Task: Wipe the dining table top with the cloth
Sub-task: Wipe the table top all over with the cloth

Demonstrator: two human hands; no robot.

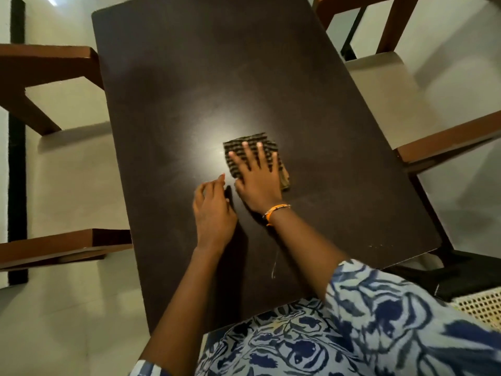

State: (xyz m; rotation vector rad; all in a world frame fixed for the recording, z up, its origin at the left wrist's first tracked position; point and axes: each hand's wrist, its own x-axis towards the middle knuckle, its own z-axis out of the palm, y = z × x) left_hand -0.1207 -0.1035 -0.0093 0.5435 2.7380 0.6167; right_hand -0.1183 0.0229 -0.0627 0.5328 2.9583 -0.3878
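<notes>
Pressing flat with fingers [259, 151] spread wide, the right hand [256, 177] pins the folded cloth [268, 147] mid-tabletop [189, 77]. The left hand [212, 210] rests beside it, loosely curled, empty. Uneven pressure could let the cloth bunch and skip patches.

No text, label, brand, number or sign can be read anywhere in the view. The dark brown wooden tabletop [244, 77] bears no markings, and the folded striped black-and-tan cloth [268, 147] shows only its woven pattern, with no tag or lettering.
</notes>
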